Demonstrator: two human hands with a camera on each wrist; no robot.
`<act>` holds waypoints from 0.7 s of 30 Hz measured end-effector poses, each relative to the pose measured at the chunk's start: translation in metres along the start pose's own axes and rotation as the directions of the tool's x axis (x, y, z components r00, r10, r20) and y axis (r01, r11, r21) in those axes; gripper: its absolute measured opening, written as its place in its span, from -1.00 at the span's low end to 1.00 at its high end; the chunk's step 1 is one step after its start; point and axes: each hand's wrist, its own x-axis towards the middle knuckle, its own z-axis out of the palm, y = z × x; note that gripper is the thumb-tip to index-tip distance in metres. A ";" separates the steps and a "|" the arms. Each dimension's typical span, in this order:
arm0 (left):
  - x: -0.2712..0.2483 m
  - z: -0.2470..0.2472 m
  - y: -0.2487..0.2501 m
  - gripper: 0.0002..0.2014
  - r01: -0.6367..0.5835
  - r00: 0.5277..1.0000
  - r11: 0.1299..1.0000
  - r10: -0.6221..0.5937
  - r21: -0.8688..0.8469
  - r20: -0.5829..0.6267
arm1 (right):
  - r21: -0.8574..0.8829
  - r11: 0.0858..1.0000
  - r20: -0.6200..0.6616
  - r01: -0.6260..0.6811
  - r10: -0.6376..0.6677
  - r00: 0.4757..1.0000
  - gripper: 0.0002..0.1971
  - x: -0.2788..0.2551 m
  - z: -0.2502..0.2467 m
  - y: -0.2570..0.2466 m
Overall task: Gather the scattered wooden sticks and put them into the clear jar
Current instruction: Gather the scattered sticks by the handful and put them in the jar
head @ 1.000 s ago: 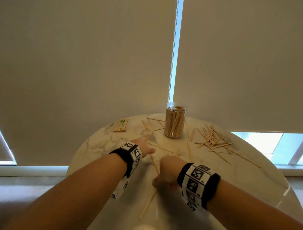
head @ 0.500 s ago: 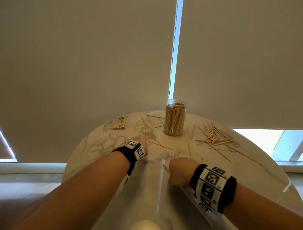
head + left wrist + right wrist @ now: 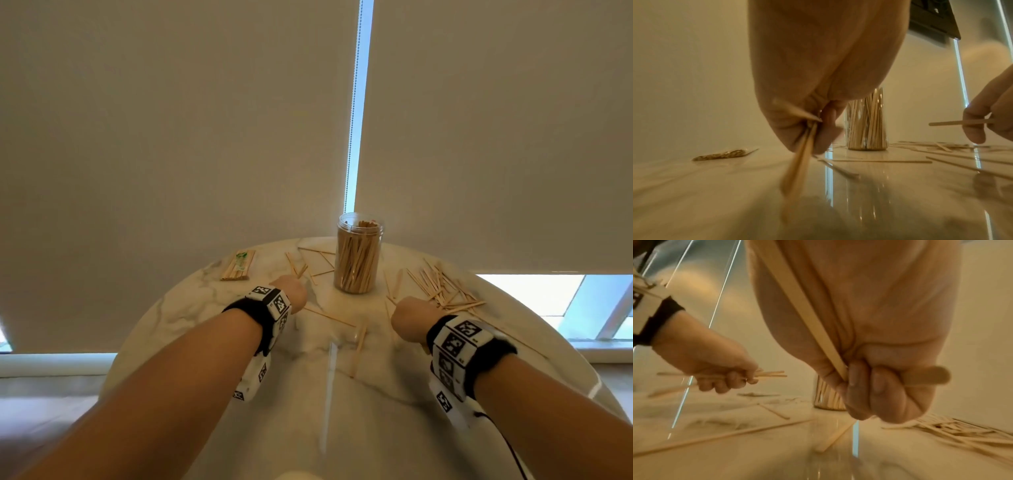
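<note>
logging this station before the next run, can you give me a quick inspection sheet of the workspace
surface: round marble table, glossy, reflecting the window.
job's things: clear jar upright, lid off, packed with sticks; loose sticks piled right of it, others scattered in front.
clutter: wrapped stick bundle at far left.
grippers: left hand grips several sticks; right hand grips a flat stick.
cables: thin black lead at the right wristband.
surroundings: closed roller blinds, daylight at the gaps.
</note>
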 end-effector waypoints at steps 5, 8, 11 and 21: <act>0.021 0.017 0.015 -0.53 0.032 0.998 0.999 -0.033 -0.011 -0.052 | -0.076 0.997 -0.006 0.018 -0.019 1.000 -0.47 0.027 0.018 -0.007; 0.027 0.024 0.019 -0.24 0.060 0.998 0.996 -0.060 0.070 -0.005 | -0.123 0.992 0.010 -0.014 0.015 1.000 -0.19 0.037 0.028 -0.014; 0.029 0.027 0.022 -0.33 0.043 0.999 0.990 -0.044 0.135 0.006 | -0.134 0.991 -0.014 0.021 -0.023 1.000 -0.40 0.041 0.031 -0.016; -0.002 0.023 0.017 -0.68 -0.024 0.999 0.994 0.028 0.108 -0.034 | -0.070 0.994 -0.027 0.079 -0.081 0.996 -0.67 0.010 0.035 -0.022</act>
